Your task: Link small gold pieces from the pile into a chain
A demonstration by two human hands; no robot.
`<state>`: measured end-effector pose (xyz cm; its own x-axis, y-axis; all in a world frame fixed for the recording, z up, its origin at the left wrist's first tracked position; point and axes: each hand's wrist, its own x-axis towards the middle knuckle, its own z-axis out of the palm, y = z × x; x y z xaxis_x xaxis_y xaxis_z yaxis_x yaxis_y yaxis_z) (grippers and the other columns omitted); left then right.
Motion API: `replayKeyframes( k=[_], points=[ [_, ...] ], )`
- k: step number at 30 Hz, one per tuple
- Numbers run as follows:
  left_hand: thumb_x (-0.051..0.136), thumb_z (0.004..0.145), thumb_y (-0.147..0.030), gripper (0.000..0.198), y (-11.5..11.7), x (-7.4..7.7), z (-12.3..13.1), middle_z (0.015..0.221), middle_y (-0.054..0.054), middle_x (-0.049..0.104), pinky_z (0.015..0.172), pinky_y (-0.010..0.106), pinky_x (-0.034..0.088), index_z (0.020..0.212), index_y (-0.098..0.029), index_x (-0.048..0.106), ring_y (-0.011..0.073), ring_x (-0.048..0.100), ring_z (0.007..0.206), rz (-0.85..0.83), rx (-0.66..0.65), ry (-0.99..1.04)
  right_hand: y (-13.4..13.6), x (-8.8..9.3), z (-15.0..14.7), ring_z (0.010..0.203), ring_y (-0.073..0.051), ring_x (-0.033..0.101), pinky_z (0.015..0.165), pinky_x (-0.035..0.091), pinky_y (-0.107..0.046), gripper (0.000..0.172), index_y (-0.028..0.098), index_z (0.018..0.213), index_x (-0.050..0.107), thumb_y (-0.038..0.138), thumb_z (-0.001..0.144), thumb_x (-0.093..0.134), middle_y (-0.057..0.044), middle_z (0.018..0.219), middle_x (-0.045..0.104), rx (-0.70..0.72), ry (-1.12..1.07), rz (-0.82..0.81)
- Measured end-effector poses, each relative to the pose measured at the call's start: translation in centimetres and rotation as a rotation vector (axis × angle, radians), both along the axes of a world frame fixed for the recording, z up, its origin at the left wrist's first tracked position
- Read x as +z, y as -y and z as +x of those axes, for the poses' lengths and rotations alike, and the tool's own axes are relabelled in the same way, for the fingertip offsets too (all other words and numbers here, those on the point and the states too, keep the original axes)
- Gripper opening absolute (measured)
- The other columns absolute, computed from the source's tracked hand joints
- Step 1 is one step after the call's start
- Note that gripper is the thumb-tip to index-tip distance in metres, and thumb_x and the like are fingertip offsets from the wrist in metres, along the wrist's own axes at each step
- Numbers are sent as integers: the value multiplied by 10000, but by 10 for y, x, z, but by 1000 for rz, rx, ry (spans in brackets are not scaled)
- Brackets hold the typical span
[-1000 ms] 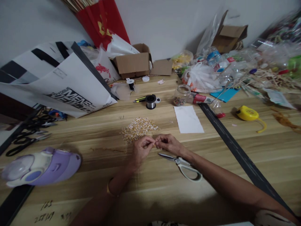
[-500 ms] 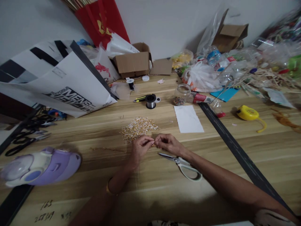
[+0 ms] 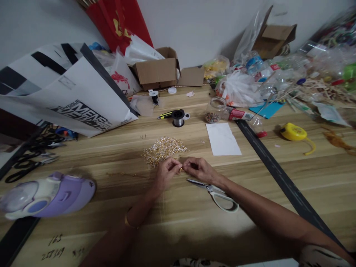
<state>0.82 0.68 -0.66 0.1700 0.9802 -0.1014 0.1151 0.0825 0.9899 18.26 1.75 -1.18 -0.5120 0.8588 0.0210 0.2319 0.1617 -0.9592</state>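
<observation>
Just in front of a pile of small gold and clear beads point(image 3: 165, 148), my left hand point(image 3: 167, 171) pinches something too small to make out. My right hand point(image 3: 198, 170) faces it, thumb and finger pressed together, the fingertips of both hands almost touching. A tiny gold bit shows between them. Scissors point(image 3: 215, 193) with pale handles lie under the right wrist, blades towards the hands. A thin gold strand point(image 3: 126, 174) stretches over the wood to the left.
Behind the pile stand a wire spool point(image 3: 178, 118) and a jar of beads point(image 3: 213, 111). White paper point(image 3: 223, 139) and a yellow tape measure point(image 3: 293, 132) lie to the right. At left are a purple-and-white object point(image 3: 52, 196), black scissors point(image 3: 30, 165) and a large paper bag point(image 3: 80, 96).
Both hands stay together in nearly the same place, with only slight finger movement. The view has shifted a little.
</observation>
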Motion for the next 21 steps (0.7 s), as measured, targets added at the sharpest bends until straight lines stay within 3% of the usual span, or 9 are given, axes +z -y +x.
replayKeyframes(
  k=[9,21],
  points=[
    [627,726,-418,288,1,-5,1,660,-7,607,554,262,534,725,-158,506,131,627,557,-63,20,58,0,-2,2,564,-91,390,527,288,-203,160,132,781,590,250,845,503,18,638,512,55,53,94],
    [578,757,-426,283,2,-2,3,644,-31,570,477,245,531,733,-173,454,121,621,493,-42,92,27,-1,0,4,562,-85,386,530,286,-201,85,143,734,540,175,802,502,31,632,474,116,87,114]
  ],
)
